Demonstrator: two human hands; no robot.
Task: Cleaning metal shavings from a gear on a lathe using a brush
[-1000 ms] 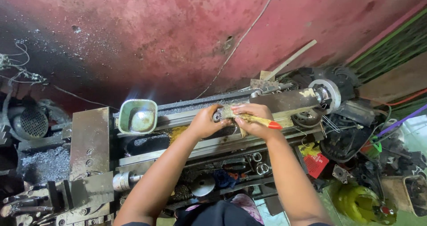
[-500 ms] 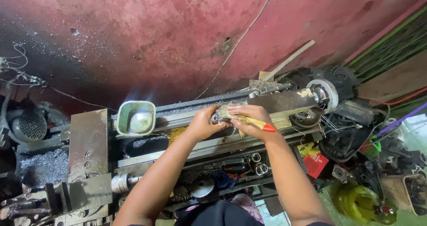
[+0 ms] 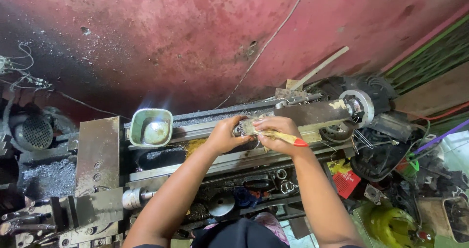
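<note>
The brush (image 3: 273,134) in the right hand (image 3: 278,133) has a pale wooden handle with a glossy red tip; the lathe bed (image 3: 205,131) is dull grey metal, oily and strewn with fine swarf; the lamp shade (image 3: 151,127) is enamelled green, shiny inside; the wall (image 3: 195,38) is rough red plaster, stained black; the small crate (image 3: 347,183) looks red plastic; the left hand (image 3: 223,136) grips a dark toothed metal part (image 3: 239,129).
</note>
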